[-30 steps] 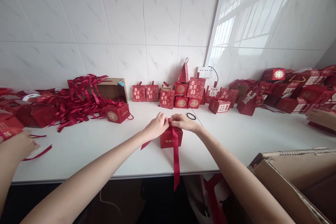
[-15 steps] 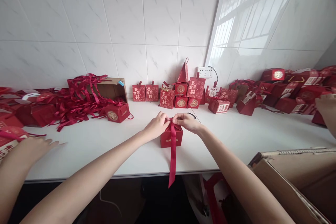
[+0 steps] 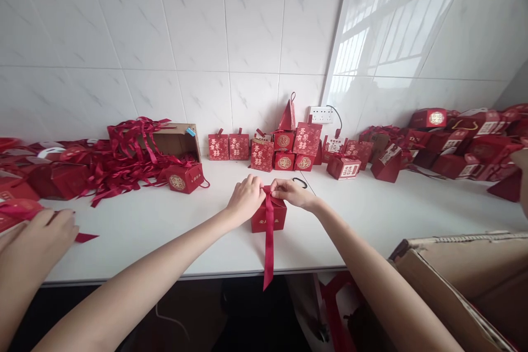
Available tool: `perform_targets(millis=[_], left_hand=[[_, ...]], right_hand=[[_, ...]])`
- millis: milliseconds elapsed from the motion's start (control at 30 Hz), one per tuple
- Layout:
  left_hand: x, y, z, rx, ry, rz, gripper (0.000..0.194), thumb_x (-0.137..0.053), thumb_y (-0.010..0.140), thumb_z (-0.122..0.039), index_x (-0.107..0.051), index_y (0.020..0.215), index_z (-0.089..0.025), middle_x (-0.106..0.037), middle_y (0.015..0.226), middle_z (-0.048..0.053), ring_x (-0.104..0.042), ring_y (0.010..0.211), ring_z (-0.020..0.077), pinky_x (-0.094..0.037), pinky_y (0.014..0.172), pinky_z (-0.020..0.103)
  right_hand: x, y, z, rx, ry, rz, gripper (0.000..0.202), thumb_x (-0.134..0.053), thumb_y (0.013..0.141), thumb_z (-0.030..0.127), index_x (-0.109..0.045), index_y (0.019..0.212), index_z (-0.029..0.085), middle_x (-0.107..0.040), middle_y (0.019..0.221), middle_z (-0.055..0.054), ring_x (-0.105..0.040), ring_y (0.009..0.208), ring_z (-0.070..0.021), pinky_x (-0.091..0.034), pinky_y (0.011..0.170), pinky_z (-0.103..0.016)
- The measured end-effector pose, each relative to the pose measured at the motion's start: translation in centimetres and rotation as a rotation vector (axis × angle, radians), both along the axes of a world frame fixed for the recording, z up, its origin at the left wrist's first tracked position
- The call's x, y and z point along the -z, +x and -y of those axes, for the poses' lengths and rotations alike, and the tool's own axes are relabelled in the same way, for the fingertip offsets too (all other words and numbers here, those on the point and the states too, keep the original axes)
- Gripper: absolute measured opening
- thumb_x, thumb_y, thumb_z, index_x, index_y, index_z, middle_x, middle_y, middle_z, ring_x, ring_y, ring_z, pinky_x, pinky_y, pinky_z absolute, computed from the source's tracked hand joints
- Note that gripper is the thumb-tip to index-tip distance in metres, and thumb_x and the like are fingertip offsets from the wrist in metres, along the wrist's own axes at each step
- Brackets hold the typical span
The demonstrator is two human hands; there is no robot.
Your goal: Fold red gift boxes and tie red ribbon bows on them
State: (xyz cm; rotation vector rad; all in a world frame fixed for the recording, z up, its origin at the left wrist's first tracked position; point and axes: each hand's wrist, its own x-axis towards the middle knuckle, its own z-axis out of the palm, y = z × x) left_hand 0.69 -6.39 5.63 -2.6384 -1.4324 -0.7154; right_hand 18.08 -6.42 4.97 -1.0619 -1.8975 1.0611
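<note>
A small red gift box with gold lettering stands upright near the front edge of the white table. From its top a dark red ribbon hangs down the front, its tail reaching below the table edge. My left hand is closed at the left of the box top, fingers curled on the ribbon. Across from it, my right hand pinches the ribbon at the top right. The knot or loop between my fingertips is mostly hidden.
Tangled red ribbons spill from a cardboard box at the left. Finished-looking red boxes line the tiled wall, and more are piled right. An open carton stands front right. A co-worker's hand is at far left.
My left fingers have curled in a little more at the box top, and the ribbon tail has shifted slightly left and up. The co-worker's hand at left has closed on a ribbon.
</note>
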Motion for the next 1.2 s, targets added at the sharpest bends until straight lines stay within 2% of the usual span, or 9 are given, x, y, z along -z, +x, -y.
perform_targets(millis=[100, 200, 300, 400, 567, 800, 1067, 1200], left_hand=[[0.1, 0.0, -0.3, 0.025, -0.019, 0.007, 0.013, -0.039, 0.083, -0.011, -0.049, 0.089, -0.017, -0.055, 0.097, 0.008, -0.055, 0.089, 0.0226, -0.043, 0.078, 0.036], [0.1, -0.2, -0.5, 0.066, -0.047, 0.007, 0.013, -0.04, 0.082, -0.01, -0.049, 0.085, -0.019, -0.055, 0.095, 0.006, -0.056, 0.085, 0.0206, -0.044, 0.077, 0.034], [0.0, -0.3, -0.7, 0.092, -0.07, 0.015, 0.012, -0.042, 0.08, -0.01, -0.049, 0.08, -0.019, -0.055, 0.09, 0.005, -0.056, 0.082, 0.0196, -0.044, 0.074, 0.032], [-0.2, -0.4, -0.7, 0.118, -0.081, 0.023, 0.01, -0.043, 0.079, -0.011, -0.049, 0.079, -0.019, -0.055, 0.087, 0.004, -0.056, 0.078, 0.0192, -0.044, 0.071, 0.032], [-0.5, -0.4, -0.3, 0.166, -0.079, 0.054, 0.011, -0.043, 0.078, -0.011, -0.049, 0.079, -0.02, -0.054, 0.086, 0.003, -0.055, 0.076, 0.0187, -0.044, 0.069, 0.032], [0.5, -0.2, 0.8, 0.208, -0.057, 0.217, 0.012, -0.042, 0.077, -0.009, -0.046, 0.076, -0.02, -0.052, 0.084, 0.0, -0.053, 0.069, 0.0128, -0.043, 0.066, 0.026], [1.6, -0.2, 1.4, 0.23, -0.053, 0.387, 0.01, -0.043, 0.077, -0.011, -0.045, 0.075, -0.02, -0.051, 0.083, -0.001, -0.053, 0.068, 0.0115, -0.044, 0.066, 0.025], [2.0, -0.8, 1.5, 0.223, -0.058, 0.435, 0.016, -0.038, 0.075, -0.005, -0.041, 0.073, -0.021, -0.05, 0.08, 0.0, -0.051, 0.071, 0.012, -0.042, 0.067, 0.025]], right_hand=[[-0.3, -0.2, 0.4, -0.006, 0.003, 0.027, 0.018, -0.058, 0.071, 0.035, -0.054, 0.074, 0.017, -0.05, 0.065, 0.003, -0.041, 0.059, -0.0103, -0.031, 0.055, -0.025], [-0.9, -0.6, 0.6, -0.012, -0.002, 0.067, 0.015, -0.06, 0.069, 0.03, -0.055, 0.067, 0.017, -0.048, 0.062, 0.004, -0.038, 0.057, -0.0098, -0.027, 0.054, -0.025], [-1.3, -0.8, 0.5, -0.048, -0.019, 0.089, 0.02, -0.065, 0.064, 0.026, -0.05, 0.054, 0.017, -0.042, 0.055, 0.006, -0.034, 0.053, -0.0084, -0.022, 0.052, -0.025], [-1.3, -0.8, 0.2, -0.084, -0.061, 0.052, 0.024, -0.064, 0.066, 0.028, -0.047, 0.052, 0.017, -0.04, 0.055, 0.006, -0.032, 0.053, -0.0078, -0.022, 0.052, -0.025], [-0.7, 0.0, 0.2, -0.136, -0.156, -0.13, 0.028, -0.059, 0.074, 0.039, -0.048, 0.061, 0.017, -0.043, 0.06, 0.005, -0.037, 0.057, -0.0087, -0.028, 0.057, -0.025], [0.2, 1.2, 1.2, -0.208, -0.239, -0.349, 0.026, -0.072, 0.067, 0.037, -0.055, 0.067, 0.016, -0.051, 0.066, 0.002, -0.045, 0.064, -0.0112, -0.033, 0.063, -0.026], [2.4, 1.2, 1.2, -0.111, -0.212, -0.584, 0.032, -0.078, 0.058, 0.041, -0.055, 0.059, 0.018, -0.055, 0.081, -0.002, -0.05, 0.076, -0.0164, -0.039, 0.071, -0.031], [2.8, 1.4, 1.5, -0.059, -0.177, -0.637, 0.035, -0.074, 0.062, 0.045, -0.05, 0.059, 0.019, -0.054, 0.078, -0.001, -0.049, 0.074, -0.0154, -0.038, 0.071, -0.03]])
